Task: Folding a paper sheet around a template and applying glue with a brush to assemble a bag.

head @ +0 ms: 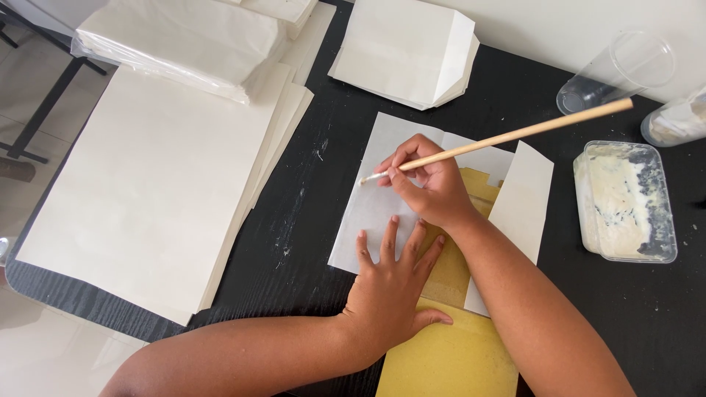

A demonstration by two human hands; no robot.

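My right hand (430, 184) grips a long wooden-handled brush (515, 136), its tip touching the left edge of a white folded paper sheet (368, 213) on the black table (309, 198). My left hand (393, 283) lies flat with spread fingers on the lower part of that sheet, pressing it down. Under the sheet lies a yellow-brown board (448, 356). A folded white flap (523, 202) sticks out to the right of my right wrist.
A large stack of cream paper sheets (154, 184) fills the left side, with a plastic-wrapped bundle (176, 37) on top. Folded paper bags (404, 48) are piled at the back. At the right stand a plastic tub of white paste (625, 202), a clear cup (618, 70) and another container (676, 121).
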